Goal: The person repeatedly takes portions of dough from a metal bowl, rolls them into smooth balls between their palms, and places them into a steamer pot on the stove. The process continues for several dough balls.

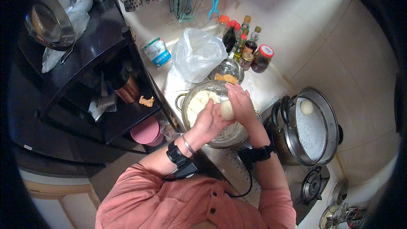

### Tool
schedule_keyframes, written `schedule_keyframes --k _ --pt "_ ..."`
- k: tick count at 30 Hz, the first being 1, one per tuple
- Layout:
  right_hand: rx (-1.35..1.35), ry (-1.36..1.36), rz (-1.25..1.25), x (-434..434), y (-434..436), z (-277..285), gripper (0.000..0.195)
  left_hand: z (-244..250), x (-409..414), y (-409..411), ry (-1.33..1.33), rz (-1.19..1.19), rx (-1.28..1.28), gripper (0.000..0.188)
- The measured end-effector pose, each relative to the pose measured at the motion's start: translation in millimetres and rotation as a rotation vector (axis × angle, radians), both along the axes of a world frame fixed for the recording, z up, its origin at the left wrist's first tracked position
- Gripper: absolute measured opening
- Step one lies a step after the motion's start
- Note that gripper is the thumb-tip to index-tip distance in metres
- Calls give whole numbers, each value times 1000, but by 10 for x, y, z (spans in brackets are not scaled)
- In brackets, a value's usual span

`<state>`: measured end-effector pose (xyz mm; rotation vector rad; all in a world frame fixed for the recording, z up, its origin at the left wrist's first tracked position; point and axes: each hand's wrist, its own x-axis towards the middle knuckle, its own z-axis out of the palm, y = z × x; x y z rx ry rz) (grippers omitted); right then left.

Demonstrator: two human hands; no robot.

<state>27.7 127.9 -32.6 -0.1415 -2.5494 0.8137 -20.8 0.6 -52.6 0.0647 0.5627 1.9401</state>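
Note:
A round ball of pale dough (pixel 227 110) lies between my two hands above a metal basin (pixel 233 136). My left hand (pixel 210 119) cups it from the left and below, fingers under it. Against its right side rests my right hand (pixel 241 104), fingers nearly straight and pointing up the picture. A large lump of soft dough (pixel 198 105) sits in the left part of the basin, whose inner wall bears flour or dough smears. Another dough ball (pixel 306 107) lies in the perforated steamer tray (pixel 310 133) to the right.
Behind the basin are a smaller metal bowl (pixel 237 68) with orange-yellow pieces, a clear plastic bag (pixel 198 54), a printed packet (pixel 156 52) and several sauce bottles and jars (pixel 249 46). The steamer pot (pixel 286 140) stands near a gas burner (pixel 311 188). Black shelving (pixel 92 51) borders the left side.

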Motion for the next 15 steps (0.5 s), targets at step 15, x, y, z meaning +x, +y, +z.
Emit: schedule_keyframes --k 15 --pt "-694 111 -18 36 -282 -4 41 73 -81 -94 86 66 -20 59"
